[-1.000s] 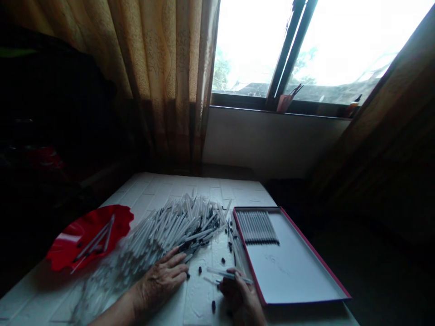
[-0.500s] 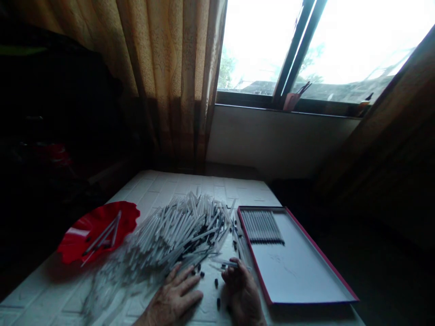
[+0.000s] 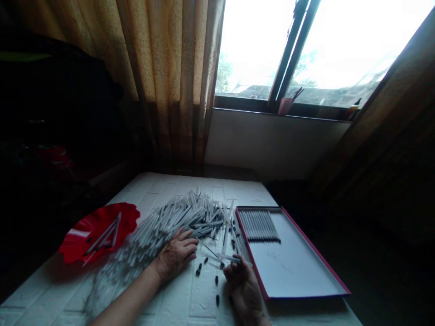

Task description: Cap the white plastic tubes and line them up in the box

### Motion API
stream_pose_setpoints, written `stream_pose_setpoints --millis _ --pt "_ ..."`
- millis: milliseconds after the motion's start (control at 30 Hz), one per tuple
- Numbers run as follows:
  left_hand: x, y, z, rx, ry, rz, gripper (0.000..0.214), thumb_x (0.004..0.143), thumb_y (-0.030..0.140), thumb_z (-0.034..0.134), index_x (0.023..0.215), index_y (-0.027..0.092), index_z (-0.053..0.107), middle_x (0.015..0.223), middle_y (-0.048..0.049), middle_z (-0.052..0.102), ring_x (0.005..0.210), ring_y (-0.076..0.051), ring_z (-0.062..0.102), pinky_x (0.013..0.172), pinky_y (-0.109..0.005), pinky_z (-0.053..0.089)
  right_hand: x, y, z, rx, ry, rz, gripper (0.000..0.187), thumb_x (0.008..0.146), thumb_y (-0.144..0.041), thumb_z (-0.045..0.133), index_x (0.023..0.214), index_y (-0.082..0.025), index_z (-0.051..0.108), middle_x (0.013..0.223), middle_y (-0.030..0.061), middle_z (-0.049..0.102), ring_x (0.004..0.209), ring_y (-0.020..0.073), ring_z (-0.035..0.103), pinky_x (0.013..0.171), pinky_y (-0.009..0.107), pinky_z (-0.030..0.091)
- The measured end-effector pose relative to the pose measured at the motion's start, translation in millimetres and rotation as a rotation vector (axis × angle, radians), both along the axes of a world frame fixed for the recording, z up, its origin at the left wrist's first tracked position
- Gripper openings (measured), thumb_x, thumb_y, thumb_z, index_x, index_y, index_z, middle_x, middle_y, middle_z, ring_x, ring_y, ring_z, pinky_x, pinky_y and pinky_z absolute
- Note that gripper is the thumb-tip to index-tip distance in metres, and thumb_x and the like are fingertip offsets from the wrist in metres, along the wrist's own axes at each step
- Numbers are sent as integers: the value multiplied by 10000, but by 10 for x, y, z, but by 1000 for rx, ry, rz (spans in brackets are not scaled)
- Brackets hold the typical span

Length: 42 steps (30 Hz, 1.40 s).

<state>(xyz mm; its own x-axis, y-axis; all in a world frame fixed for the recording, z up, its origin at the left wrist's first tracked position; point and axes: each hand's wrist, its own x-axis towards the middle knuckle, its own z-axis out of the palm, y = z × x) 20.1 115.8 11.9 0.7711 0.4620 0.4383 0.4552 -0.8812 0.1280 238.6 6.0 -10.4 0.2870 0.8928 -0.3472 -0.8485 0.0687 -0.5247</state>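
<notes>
Left hand (image 3: pixel 176 258) lying flat against the near edge of a loose heap of thin white plastic pen tubes (image 3: pixel 170 231), fingers pressed together and extended, seemingly a brace to keep the tubes from sliding. Right hand (image 3: pixel 243 283) just right of the heap, fingers curled, thumb and forefinger apparently pinching one thin white pen tube (image 3: pixel 231 259), the exact grip partly hidden by the knuckles. That tube held crosswise and low, the hand's position keeping it clear of the heap. Small black plastic pen tips (image 3: pixel 216 280) scattered just in front of the heap, between both hands, within easy reach of either. Shallow white cardboard box lid with red edges (image 3: pixel 292 271) right of the heap, a tight row of parallel dark-tipped pens (image 3: pixel 258 226) along its far end, side by side, perhaps so that none roll or cross. Scalloped red plastic plate (image 3: pixel 76 235) left of the heap, a few tubes lying on it, kept apart from the main pile.
</notes>
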Motion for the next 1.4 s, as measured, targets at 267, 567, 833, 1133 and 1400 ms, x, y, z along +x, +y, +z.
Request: stream_pose_setpoints --millis 267,567,833,1133,1400 --pt "6 -589 -139 43 -45 121 238 928 188 495 1076 264 667 1015 -57 713 996 -250 625 935 -480 462 31 -149 13 -1 47 36 366 502 -381 921 762 -201 737 563 -59 666 578 86 618 650 227 523" --pt "175 -660 -138 26 -109 277 137 832 172 664 895 289 694 892 -3 700 868 -230 625 780 -359 482 46 -216 -35 22 33 63 362 510 -381 920 773 -205 744 579 -44 662 577 107 609 653 255 523" --pt "140 -792 -158 -8 -396 198 241 1008 294 377 951 244 606 810 -9 725 778 -175 695 760 -273 528 37 -244 -181 -17 15 74 359 493 -398 928 712 -193 732 493 -30 627 506 122 598 575 258 501" --pt "58 -851 -376 -578 -684 315 280 901 503 552 922 274 711 794 -4 758 710 -152 732 652 -161 561 -185 -204 -72 -67 -243 73 402 548 -479 891 744 -172 720 526 -11 662 488 96 615 502 172 440" --pt "38 -782 -353 -752 -669 265 245 843 477 641 949 288 755 888 -22 796 828 -183 744 760 -183 563 -163 -226 -120 -66 -254 116 415 574 -494 874 764 -160 715 516 4 656 468 95 593 470 161 403"
